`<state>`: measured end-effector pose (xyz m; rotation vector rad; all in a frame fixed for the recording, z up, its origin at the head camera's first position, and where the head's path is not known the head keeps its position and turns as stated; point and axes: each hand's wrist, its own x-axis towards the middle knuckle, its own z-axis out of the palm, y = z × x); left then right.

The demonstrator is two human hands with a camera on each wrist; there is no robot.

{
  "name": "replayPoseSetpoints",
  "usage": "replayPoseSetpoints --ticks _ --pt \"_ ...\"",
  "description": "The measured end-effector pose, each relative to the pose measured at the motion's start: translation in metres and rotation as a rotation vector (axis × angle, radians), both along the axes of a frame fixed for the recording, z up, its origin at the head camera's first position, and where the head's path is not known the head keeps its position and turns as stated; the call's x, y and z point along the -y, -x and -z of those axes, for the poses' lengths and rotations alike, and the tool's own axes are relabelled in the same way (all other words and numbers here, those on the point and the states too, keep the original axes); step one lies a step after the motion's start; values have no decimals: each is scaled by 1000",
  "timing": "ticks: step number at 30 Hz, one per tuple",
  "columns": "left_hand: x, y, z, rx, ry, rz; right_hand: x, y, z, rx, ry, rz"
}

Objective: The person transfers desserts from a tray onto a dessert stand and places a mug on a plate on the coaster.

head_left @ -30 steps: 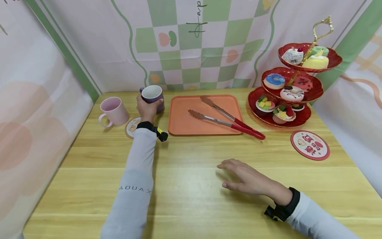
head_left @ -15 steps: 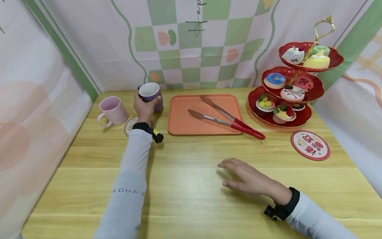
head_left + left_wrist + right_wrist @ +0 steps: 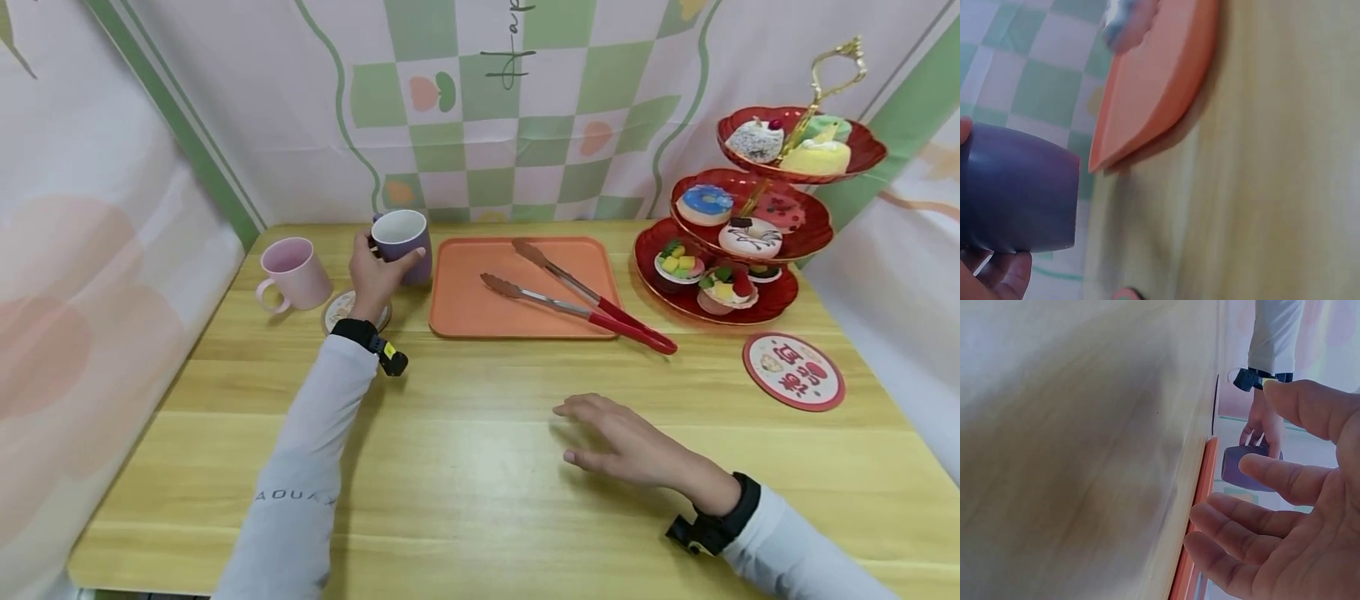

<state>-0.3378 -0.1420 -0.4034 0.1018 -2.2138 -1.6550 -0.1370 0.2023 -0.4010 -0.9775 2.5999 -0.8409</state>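
Observation:
My left hand [image 3: 377, 275] grips a purple mug [image 3: 411, 265] with a white inside, thumb across its near side and fingers round the far left, by the handle. In the left wrist view the mug [image 3: 1019, 187] lies sideways across the picture, its base a small gap from the tabletop. A round patterned coaster [image 3: 339, 310] is partly hidden under the left hand. To the left stands a pink mug [image 3: 296, 273]. My right hand [image 3: 626, 442] hovers low over the front right of the table, fingers extended and slightly bent, holding nothing.
An orange tray [image 3: 457, 312] lies right of the purple mug, with red-handled tongs [image 3: 558, 305] across it. A three-tier red stand [image 3: 817, 242] of cakes and doughnuts rises at the back right. Before it lies a red-rimmed coaster [image 3: 795, 371]. A patterned cloth [image 3: 300, 183] hangs behind.
The purple mug, in my left hand, shifted slightly left, then back right toward the tray. The head view has turned a little left. My right hand has barely moved.

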Motion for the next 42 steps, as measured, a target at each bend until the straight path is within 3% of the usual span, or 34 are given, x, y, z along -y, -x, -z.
replayPoseSetpoints --ticks 17,30,42 --pt "-12 -40 0 8 10 149 -2 1 -1 8 14 5" --pt "-27 -72 -2 34 78 266 -1 2 -1 26 26 27" --pt "-50 -100 6 9 91 456 1 2 -3 48 44 56"
